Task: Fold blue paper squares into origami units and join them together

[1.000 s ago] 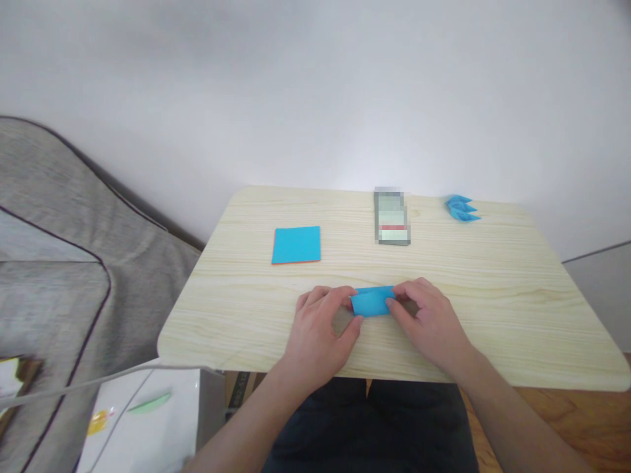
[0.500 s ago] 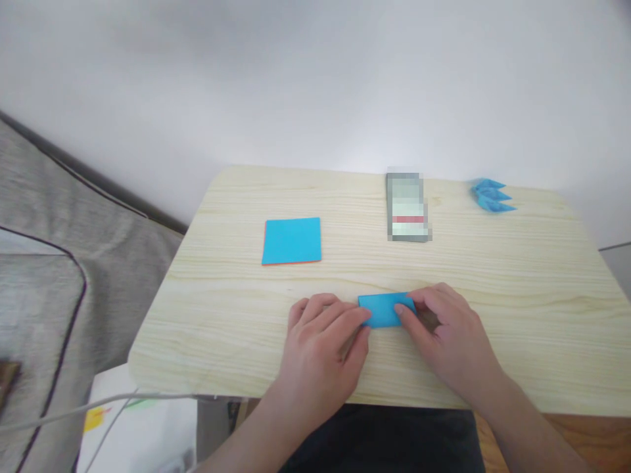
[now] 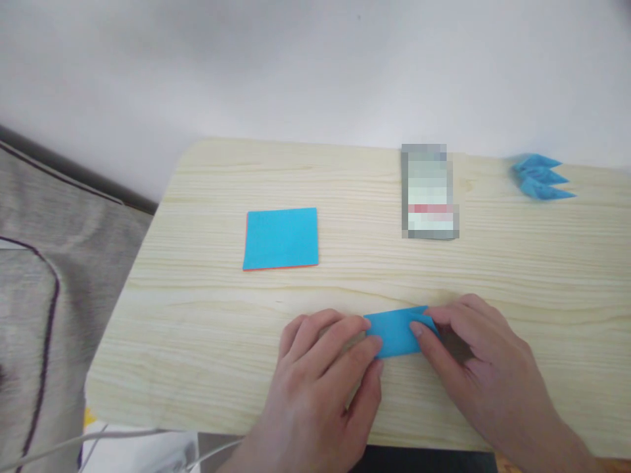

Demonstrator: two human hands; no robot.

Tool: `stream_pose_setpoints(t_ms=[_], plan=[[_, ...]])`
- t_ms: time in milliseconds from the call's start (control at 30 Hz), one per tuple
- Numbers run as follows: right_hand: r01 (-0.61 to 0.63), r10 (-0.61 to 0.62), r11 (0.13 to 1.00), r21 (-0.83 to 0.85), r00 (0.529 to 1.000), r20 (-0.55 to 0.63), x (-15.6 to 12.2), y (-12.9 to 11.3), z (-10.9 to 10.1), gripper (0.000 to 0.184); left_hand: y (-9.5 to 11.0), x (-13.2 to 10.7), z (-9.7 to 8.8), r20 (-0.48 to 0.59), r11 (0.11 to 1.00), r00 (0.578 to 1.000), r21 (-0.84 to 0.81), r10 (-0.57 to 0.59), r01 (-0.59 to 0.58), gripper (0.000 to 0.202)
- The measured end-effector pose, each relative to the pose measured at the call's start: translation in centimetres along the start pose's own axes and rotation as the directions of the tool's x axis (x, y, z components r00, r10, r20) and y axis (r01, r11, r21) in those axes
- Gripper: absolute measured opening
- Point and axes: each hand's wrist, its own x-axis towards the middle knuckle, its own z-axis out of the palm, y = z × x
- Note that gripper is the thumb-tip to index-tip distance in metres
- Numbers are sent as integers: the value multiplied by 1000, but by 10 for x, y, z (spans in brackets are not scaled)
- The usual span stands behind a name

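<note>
A folded strip of blue paper [image 3: 396, 334] lies on the table in front of me, tilted slightly up to the right. My left hand [image 3: 330, 381] presses its fingertips on the strip's left end, with the thumb at the lower edge. At the right end, my right hand [image 3: 486, 368] pinches the paper between thumb and forefinger, and the top right corner looks slightly raised or folded there. The right hand's fingers hide part of that end.
On the pale wooden table [image 3: 197, 315], a stack of blue paper [image 3: 280, 238] with a red-orange edge lies left of centre. Behind it to the right is a blurred-out phone [image 3: 428, 190]. Several blue folded paper pieces [image 3: 542, 177] sit far right. A cable [image 3: 123, 434] runs below the left edge.
The whole view has come closer to the table. My right thumb and forefinger now hold the strip's right corner slightly lifted, while my left fingers stay pressed on its left end.
</note>
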Motion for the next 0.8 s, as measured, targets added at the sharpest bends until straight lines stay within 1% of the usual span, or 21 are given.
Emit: stream_pose_setpoints(t_ms=[100,233,467,667,800], plan=[[1,-1,1000,-11,1000,7,1,0,0,15,-2,0,-1,29,999,999,2,33,-33,28],[-12,12,1000,-22,1000,18,1,1,1,16,-4,-1,-1,20,999,999,9,50,-50,31],[-21,21,1000,-15,999,25,0,1,0,14,-8,-2,0,43,997,997,26,68,-70,28],[-25,25,1000,-16,998,52,-2,1,-1,14,-10,-2,0,34,996,996,22,82,-83,32],[-31,32,999,-24,997,64,-2,2,-1,14,-10,-3,2,18,997,997,22,71,-72,32]])
